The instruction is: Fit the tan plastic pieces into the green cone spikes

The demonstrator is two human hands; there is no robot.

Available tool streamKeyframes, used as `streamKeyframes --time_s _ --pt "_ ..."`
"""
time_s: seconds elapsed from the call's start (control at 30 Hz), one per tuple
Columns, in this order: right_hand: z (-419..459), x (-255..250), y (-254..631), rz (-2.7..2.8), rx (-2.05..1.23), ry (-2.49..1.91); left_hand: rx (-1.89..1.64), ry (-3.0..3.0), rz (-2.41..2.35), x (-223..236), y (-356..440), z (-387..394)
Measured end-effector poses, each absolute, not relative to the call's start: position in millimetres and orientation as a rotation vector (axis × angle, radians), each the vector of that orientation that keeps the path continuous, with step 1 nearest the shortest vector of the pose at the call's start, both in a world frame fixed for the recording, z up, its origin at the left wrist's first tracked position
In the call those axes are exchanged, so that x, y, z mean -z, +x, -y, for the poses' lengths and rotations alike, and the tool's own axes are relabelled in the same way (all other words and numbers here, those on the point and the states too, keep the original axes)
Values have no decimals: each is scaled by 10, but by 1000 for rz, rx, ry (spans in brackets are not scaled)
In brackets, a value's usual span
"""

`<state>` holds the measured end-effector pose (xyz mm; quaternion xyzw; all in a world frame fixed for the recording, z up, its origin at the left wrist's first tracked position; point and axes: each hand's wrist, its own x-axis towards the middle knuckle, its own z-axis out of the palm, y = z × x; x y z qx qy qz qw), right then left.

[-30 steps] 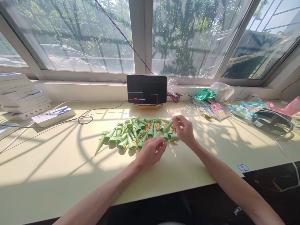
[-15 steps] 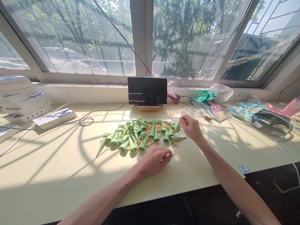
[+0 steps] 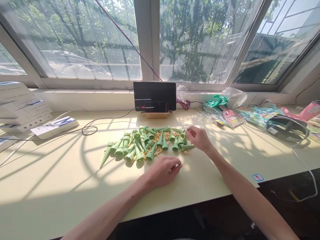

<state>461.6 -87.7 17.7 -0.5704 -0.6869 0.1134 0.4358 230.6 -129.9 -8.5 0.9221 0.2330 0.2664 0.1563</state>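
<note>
Green plastic cone-shaped spikes (image 3: 138, 151) lie in a loose heap at mid-table, with small tan-yellow pegs (image 3: 157, 137) scattered among them. At the heap's right end, my right hand (image 3: 198, 138) has its fingers closed at the upper part of a green cone (image 3: 184, 139), partly covering it. My left hand (image 3: 165, 171) rests on the tabletop in front of the heap, with fingers curled and thumb near the index finger. Whatever may be between those fingers is hidden.
A dark tablet (image 3: 155, 91) with a phone (image 3: 156, 107) before it stands behind the heap. White boxes (image 3: 22, 103) are stacked at left, near a black cable (image 3: 90, 129). Bagged pink and green items (image 3: 231, 115) and a black strapped device (image 3: 286, 128) lie at right.
My right hand has moved slightly left and down onto the cone at the heap's right end. My left hand stays put. The whole view has shifted a little.
</note>
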Motion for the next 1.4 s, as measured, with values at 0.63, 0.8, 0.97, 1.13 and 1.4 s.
streamKeyframes --time_s 0.63,0.8,0.97,1.13,1.4 --pt "1046 -180 4485 1512 -15 -1158 -729 2696 -671 60 2307 1294" --pt "1064 -74 4288 1885 -145 -1211 -753 2711 -713 79 2305 1280" --pt "1057 10 4253 2009 -156 -1241 -781 2719 -702 59 2316 1289" --pt "1092 20 4201 2063 -9 -1405 -808 2723 -666 41 2327 1297" --pt "1159 -32 4116 2201 96 -1613 -780 2721 -702 36 2312 1302"
